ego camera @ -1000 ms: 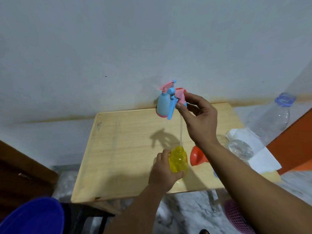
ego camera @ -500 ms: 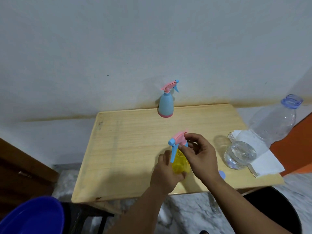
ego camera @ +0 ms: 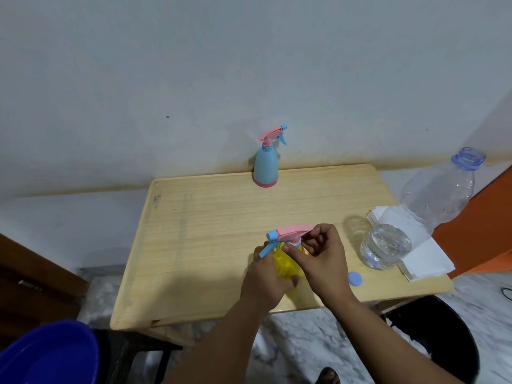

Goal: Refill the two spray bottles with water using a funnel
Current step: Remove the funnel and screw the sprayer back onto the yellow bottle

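Observation:
A yellow spray bottle (ego camera: 284, 263) stands near the table's front edge, gripped around its body by my left hand (ego camera: 264, 278). Its pink and blue spray head (ego camera: 288, 234) sits on the neck, and my right hand (ego camera: 321, 256) pinches it at the collar. A blue spray bottle (ego camera: 265, 167) with a pink trigger head stands upright at the far edge, by the wall. A large clear water bottle (ego camera: 415, 217), uncapped and holding a little water, stands at the right. A sliver of the orange funnel shows behind my right hand.
The wooden table (ego camera: 210, 231) stands against a white wall. A blue bottle cap (ego camera: 355, 279) lies near the front right edge. White napkins (ego camera: 421, 261) lie under the water bottle. A blue basin (ego camera: 47, 356) sits low at the left, a black bin (ego camera: 432, 336) at the right.
My right hand brought the spray head down from above and set it on the yellow bottle's neck. The funnel is now hidden behind my hand. My left hand stayed on the bottle.

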